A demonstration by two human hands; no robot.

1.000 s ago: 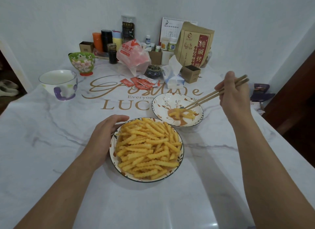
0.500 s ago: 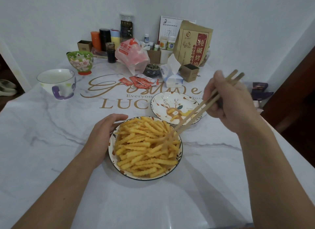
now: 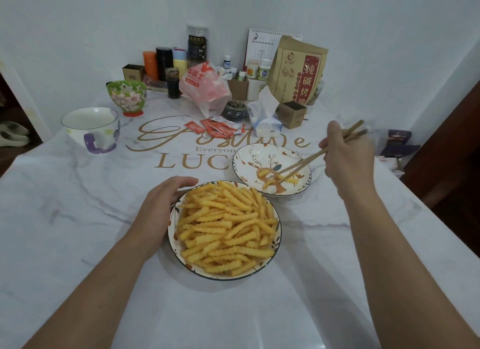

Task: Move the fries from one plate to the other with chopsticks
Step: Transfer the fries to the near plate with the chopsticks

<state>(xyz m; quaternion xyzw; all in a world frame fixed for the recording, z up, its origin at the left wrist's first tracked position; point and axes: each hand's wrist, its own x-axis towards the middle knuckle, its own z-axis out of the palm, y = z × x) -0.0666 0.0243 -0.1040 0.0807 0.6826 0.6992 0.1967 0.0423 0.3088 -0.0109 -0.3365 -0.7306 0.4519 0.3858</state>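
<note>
Right hand (image 3: 348, 161), right of centre, grips chopsticks (image 3: 306, 164); tips sit down in far plate (image 3: 249, 151) among a few fries (image 3: 272, 179), prob. for release. Left hand (image 3: 161, 211), fingers relaxed, rests against rim of near plate (image 3: 277, 234) at centre, apparently to steady it. Most fries remain there.

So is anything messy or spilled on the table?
A little. The far plate has an orange sauce smear under its few fries, and red sauce packets lie scattered beyond it. Nothing looks spilled on the table, and the full plate sits level.
</note>
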